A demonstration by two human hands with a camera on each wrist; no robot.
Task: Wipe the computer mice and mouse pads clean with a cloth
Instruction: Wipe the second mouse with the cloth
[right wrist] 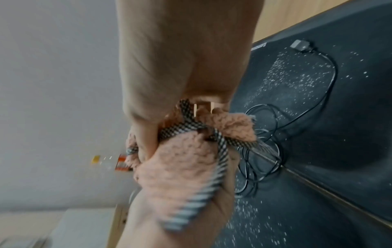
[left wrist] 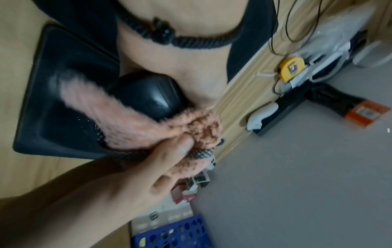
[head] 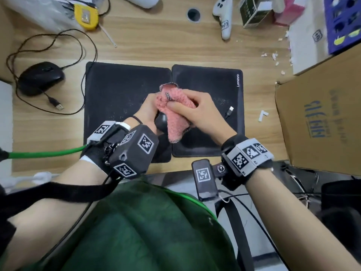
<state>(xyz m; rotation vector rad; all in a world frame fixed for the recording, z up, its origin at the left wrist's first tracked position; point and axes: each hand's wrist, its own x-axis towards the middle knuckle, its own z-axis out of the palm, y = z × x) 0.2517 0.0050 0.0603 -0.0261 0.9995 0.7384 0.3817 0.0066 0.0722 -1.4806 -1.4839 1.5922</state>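
Two black mouse pads lie side by side, the left pad [head: 117, 90] and the right pad [head: 211, 83], both dusted with white specks [right wrist: 297, 80]. Over their seam my left hand [head: 149, 106] grips a black mouse [head: 161, 123] [left wrist: 148, 97], lifted off the pads. My right hand [head: 192, 107] grips a fluffy pink cloth [head: 175, 124] [left wrist: 127, 124] [right wrist: 180, 167] with checked trim and presses it against the mouse. The mouse's cable [right wrist: 263, 151] and USB plug [head: 230, 109] lie on the right pad. A second black mouse [head: 41, 77] sits at the far left with its cable looped around it.
A big cardboard box [head: 322, 118] stands at the right. At the back are a white game controller [head: 224, 14], a yellow tape measure [head: 86, 15], a green carton [head: 254, 12] and a blue rack [head: 343, 22]. White crumbs [head: 273, 55] dot the desk.
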